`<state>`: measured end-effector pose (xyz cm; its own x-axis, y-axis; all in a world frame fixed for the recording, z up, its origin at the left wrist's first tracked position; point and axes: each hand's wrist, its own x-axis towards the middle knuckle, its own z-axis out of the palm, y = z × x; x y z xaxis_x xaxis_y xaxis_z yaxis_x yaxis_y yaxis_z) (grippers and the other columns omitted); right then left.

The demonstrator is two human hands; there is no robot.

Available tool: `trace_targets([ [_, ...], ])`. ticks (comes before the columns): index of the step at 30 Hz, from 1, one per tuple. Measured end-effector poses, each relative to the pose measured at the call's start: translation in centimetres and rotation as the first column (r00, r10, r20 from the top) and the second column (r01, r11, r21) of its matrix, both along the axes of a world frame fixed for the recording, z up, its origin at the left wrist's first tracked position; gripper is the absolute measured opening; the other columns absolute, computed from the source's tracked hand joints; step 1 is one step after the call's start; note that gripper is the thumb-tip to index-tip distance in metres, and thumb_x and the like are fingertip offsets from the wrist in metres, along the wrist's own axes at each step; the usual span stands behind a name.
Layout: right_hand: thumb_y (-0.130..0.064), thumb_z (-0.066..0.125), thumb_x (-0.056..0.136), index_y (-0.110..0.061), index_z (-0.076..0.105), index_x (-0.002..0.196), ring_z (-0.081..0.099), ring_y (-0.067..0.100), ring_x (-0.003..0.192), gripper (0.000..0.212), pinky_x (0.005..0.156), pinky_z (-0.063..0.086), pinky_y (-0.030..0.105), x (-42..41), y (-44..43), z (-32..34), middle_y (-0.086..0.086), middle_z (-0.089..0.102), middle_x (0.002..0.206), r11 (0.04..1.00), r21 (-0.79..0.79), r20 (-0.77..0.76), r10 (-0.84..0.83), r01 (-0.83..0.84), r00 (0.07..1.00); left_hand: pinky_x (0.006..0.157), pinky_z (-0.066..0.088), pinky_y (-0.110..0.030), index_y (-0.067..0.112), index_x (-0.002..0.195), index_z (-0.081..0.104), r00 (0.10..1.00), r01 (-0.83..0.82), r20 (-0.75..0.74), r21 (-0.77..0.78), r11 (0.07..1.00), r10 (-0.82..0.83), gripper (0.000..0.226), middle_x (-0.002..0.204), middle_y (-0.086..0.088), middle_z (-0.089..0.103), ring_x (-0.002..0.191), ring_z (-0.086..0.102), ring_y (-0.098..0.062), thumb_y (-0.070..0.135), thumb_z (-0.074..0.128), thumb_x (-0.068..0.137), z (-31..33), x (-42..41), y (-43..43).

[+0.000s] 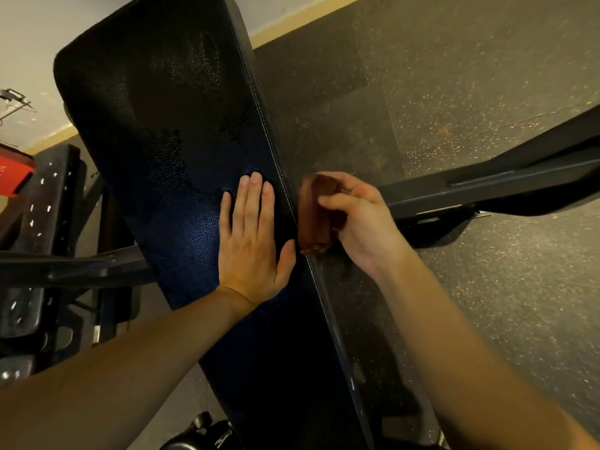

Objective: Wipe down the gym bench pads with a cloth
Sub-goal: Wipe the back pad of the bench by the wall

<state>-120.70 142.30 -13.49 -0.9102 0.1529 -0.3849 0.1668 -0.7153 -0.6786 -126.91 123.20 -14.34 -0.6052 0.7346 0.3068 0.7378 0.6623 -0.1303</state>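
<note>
Now, the long black textured-vinyl bench pad (pixel 156 108) runs diagonally, far-left to near-right, passing between the hands. The left hand (pixel 251 241) lies flat on its top, fingers straight and together. Just off the pad's right edge, the right hand (pixel 360 222) grips a folded brown cloth (pixel 316 216), seemingly pressed against the side seam, so it sits nearer that edge. No brand or writing is readable.

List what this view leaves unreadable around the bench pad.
Head view only:
- Side of the bench pad at the brown cloth: covered by the cloth and right hand.
- Pad surface under the left hand: hidden by the flat palm.
- Pad's near end: cut off by the bottom edge.
</note>
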Motion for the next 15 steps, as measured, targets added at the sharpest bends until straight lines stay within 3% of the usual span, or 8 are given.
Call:
trace_targets([
  [2, 0.0, 0.055, 0.098, -0.015, 0.071, 0.121, 0.069, 0.019, 0.104, 0.032, 0.08, 0.058, 0.03, -0.5, -0.7, -0.6, 0.006, 0.073, 0.111, 1.0, -0.005, -0.004, -0.004, 0.003, 1.0, 0.126, 0.01, -0.059, -0.008, 0.157, 0.019, 1.0, 0.003, -0.004, 0.001, 1.0, -0.003, 0.079, 0.165, -0.029, 0.017, 0.158, 0.007, -0.037, 0.043, 0.034, 0.098, 0.0, 0.0, 0.0],
  [5, -0.005, 0.062, 0.098, -0.017, 0.068, 0.128, 0.07, 0.016, 0.107, 0.033, 0.087, 0.058, 0.031, -0.5, -2.2, -2.1, 0.006, 0.073, 0.115, 0.985, 0.153, 0.064, -0.085, 0.075, 0.994, 0.126, 0.01, -0.058, -0.007, 0.157, 0.02, 1.0, 0.006, -0.003, -0.006, 1.0, -0.006, 0.078, 0.165, -0.028, 0.017, 0.157, 0.01, -0.038, 0.044, 0.033, 0.099, -0.1, 0.1, 0.0],
  [9, -0.018, 0.068, 0.096, -0.021, 0.06, 0.114, 0.066, 0.005, 0.084, 0.02, 0.076, 0.055, 0.024, -0.1, -3.4, -1.6, 0.0, 0.067, 0.1, 0.872, 0.439, 0.13, -0.301, 0.217, 0.945, 0.127, 0.007, -0.055, -0.005, 0.158, 0.019, 1.0, -0.006, 0.004, -0.006, 1.0, 0.006, 0.078, 0.166, -0.026, 0.016, 0.158, 0.008, -0.036, 0.045, 0.031, 0.099, -0.1, 0.1, 0.0],
  [12, -0.036, 0.074, 0.091, -0.022, 0.057, 0.115, 0.067, 0.001, 0.088, 0.033, 0.076, 0.054, 0.019, 0.2, -3.8, -0.4, -0.006, 0.068, 0.1, 0.853, 0.485, 0.066, -0.256, 0.193, 0.964, 0.127, 0.008, -0.055, -0.004, 0.158, 0.016, 1.0, -0.012, -0.003, -0.019, 1.0, 0.012, 0.078, 0.167, -0.024, 0.014, 0.158, 0.007, -0.035, 0.046, 0.028, 0.1, 0.0, 0.1, 0.0],
  [15, -0.027, 0.077, 0.09, -0.022, 0.058, 0.111, 0.064, -0.005, 0.09, 0.028, 0.076, 0.05, 0.011, 0.6, -3.7, -0.2, -0.012, 0.067, 0.095, 0.735, 0.669, 0.044, -0.191, 0.113, 0.981, 0.127, 0.009, -0.056, -0.004, 0.158, 0.016, 1.0, -0.01, -0.001, -0.023, 1.0, 0.01, 0.077, 0.167, -0.025, 0.014, 0.158, 0.008, -0.035, 0.047, 0.024, 0.102, 0.1, 0.1, 0.1],
])
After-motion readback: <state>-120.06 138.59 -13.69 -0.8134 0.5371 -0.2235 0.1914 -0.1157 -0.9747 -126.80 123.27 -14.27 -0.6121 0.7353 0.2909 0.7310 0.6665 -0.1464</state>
